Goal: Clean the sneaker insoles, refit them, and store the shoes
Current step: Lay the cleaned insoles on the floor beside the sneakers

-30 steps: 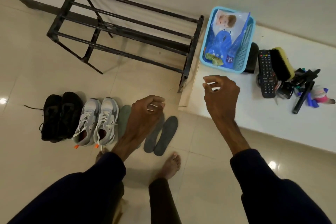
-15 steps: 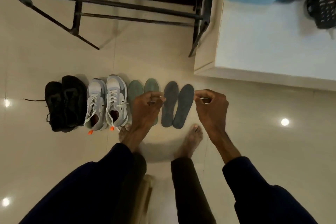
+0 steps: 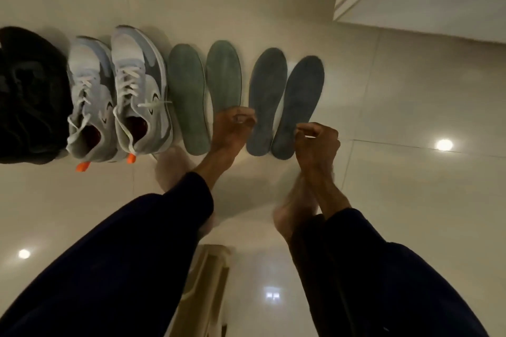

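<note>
Shiny cream tile floor (image 3: 383, 90). Row on it: black shoes (image 3: 30, 96), grey sneakers (image 3: 137, 90), two green insoles (image 3: 189, 96), two blue-grey insoles (image 3: 267, 85). All lie long way, toes away from person, heels near.

Left hand (image 3: 230, 131) over heel of second green insole. Right hand (image 3: 317, 145) over heel of far-right blue-grey one.

Both hands: fingers curled, thumb on fingertip, nothing seen held. Touching insoles or not: cannot tell.

Heel ends look easiest to grab.
</note>
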